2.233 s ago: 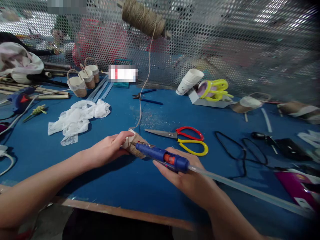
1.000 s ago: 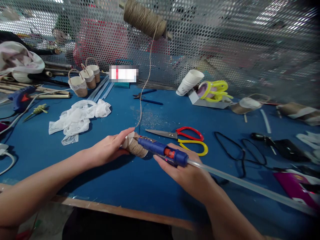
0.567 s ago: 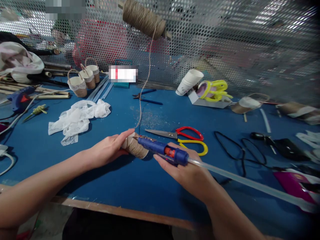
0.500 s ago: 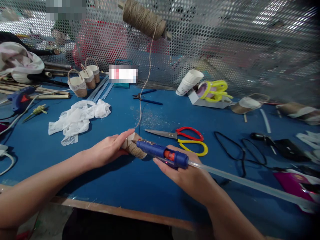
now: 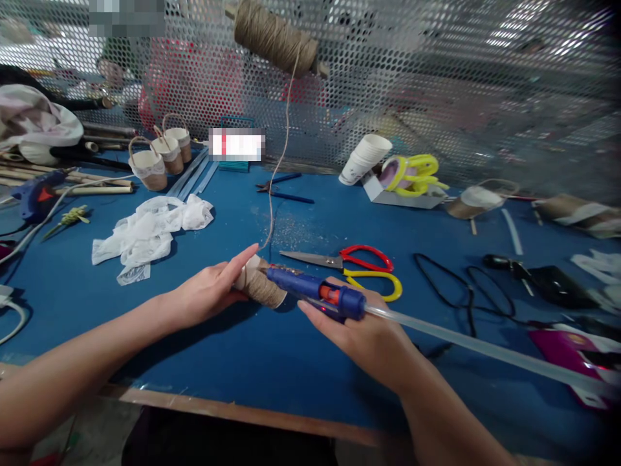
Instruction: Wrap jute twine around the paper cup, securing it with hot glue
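Note:
My left hand (image 5: 208,292) grips a paper cup (image 5: 258,286) lying on its side, partly wrapped in brown twine. The twine strand (image 5: 280,162) runs from the cup up to a spool (image 5: 274,37) mounted on the mesh screen. My right hand (image 5: 369,336) is closed on a blue glue gun (image 5: 314,295) with a long clear glue stick (image 5: 466,344) sticking out behind. The gun's nozzle rests against the cup's wrapped side.
Red and yellow scissors (image 5: 361,265) lie just beyond the gun. White lace (image 5: 148,230), small twine baskets (image 5: 155,158), a second glue gun (image 5: 36,194), stacked paper cups (image 5: 363,157), pliers (image 5: 284,188) and a black cord (image 5: 460,291) are spread over the blue table (image 5: 242,362).
The cup has turned slightly in my left hand and the glue gun's nozzle has shifted a little along the wrapped twine. The view has drifted slightly.

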The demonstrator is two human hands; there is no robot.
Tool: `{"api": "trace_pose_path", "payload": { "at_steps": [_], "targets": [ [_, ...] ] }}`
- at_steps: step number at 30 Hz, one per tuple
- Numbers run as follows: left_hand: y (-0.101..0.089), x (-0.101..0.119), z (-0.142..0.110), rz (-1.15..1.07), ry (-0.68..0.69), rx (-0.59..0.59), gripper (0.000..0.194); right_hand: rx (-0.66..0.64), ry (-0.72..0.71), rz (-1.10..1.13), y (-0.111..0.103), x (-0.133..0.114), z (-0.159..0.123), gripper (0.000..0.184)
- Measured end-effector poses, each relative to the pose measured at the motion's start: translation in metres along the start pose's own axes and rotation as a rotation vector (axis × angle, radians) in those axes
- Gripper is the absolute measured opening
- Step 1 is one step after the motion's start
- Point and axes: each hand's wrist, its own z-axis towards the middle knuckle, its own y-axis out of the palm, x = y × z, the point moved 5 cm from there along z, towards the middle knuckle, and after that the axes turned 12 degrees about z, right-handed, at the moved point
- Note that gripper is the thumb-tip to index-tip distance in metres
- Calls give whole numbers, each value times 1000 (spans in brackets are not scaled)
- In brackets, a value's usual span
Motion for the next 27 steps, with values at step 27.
{"api": "trace_pose_path", "payload": {
  "at_steps": [27],
  "targets": [
    [9, -2, 1, -488, -129, -93, 71, -3, 7, 30, 0, 11, -6, 25]
  ]
}}
